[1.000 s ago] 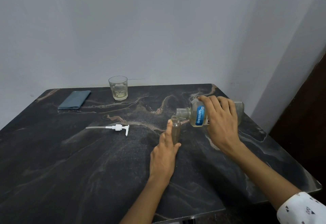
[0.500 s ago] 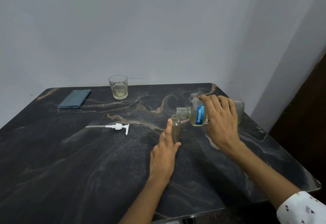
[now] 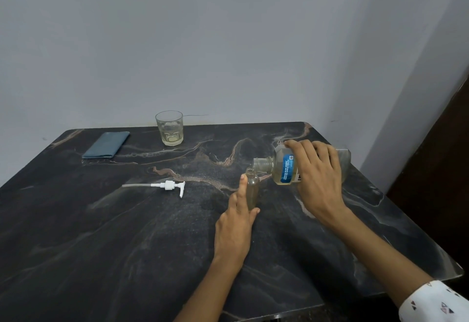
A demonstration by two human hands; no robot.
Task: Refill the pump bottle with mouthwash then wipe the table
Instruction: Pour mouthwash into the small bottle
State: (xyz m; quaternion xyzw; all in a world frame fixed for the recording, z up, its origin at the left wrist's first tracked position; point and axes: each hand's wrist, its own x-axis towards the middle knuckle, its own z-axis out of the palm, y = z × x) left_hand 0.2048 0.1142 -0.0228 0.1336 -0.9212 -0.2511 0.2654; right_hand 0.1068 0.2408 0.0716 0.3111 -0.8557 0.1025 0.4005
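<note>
My right hand point(image 3: 317, 182) fingers wrap the clear blue-labelled mouthwash bottle point(image 3: 284, 169), frame centre-right, lying horiz., mouth pointing left over the small clear pump bottle point(image 3: 253, 191), upright on the bench, gripped by my left hand point(image 3: 236, 225).

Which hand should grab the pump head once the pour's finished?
Left, probably. The pump head lies on the table on the left hand's side, while the right hand grips the tilted mouthwash bottle. The left would first have to let go of the small bottle.
</note>
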